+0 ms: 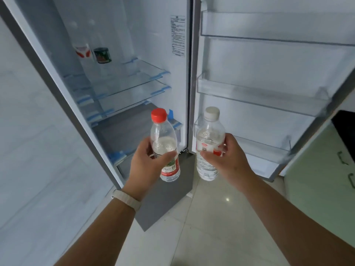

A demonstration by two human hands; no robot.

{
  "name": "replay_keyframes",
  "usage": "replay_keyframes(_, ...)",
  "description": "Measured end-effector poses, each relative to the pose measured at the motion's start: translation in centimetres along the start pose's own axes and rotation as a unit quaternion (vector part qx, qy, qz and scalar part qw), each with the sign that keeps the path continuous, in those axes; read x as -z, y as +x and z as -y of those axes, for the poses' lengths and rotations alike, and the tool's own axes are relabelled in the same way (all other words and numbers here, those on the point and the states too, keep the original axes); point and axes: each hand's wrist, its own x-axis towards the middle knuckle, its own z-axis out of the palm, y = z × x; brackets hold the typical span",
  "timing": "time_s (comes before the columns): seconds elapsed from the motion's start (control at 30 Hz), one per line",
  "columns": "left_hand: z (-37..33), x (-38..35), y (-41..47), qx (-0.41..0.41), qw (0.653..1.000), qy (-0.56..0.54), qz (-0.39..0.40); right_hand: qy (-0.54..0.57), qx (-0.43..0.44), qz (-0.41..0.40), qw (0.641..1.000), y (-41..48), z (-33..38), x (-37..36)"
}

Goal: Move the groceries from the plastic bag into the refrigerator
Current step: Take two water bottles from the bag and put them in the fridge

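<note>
Refrigerator (134, 35) open; upper interior cut off by frame top. Two bottles at back of top glass shelf (142, 70), red-white label (83, 51) and dark green label (102, 55); caps washed out, hard to resolve. Left hand (148, 164) wrapped around red-capped bottle (164, 143): clear plastic, partly filled, red-green label partly covered by fingers. Pale wristband (126, 199) on left wrist. Right hand (228, 160) clamped on white-capped bottle (209, 143): clear, red-white label partly hidden. Both bottles upright, held before the compartment. Door bins (259, 100) at right, contents not discernible.
</note>
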Motion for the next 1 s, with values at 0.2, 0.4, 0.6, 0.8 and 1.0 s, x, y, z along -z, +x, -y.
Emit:
replay_keyframes(0.2, -0.2, 4.2, 5.4, -0.011, 1.0, -0.006, -0.02, 0.008, 0.029, 0.016, 0.999, 5.0, 2.6, -5.0)
replay_keyframes(0.4, 0.0, 6.9, 8.6, -0.013, 0.999, -0.017, -0.05, 0.001, 0.057, 0.043, 0.997, 8.6, 4.2, -8.0)
replay_keyframes(0.6, 0.0, 8.5, 12.5, -0.004, 0.996, -0.016, -0.083, 0.021, 0.074, 0.07, 0.995, 13.6, 4.8, -10.5)
replay_keyframes(0.8, -1.1, 9.6, 18.0, -0.001, 0.99, -0.022, -0.14, 0.054, 0.113, 0.112, 0.986, 20.5, 6.4, -13.1)
replay_keyframes(1.0, -3.4, 10.6, 23.7, -0.007, 0.977, -0.027, -0.21, 0.101, 0.16, 0.146, 0.971, 28.3, 9.9, -15.5)
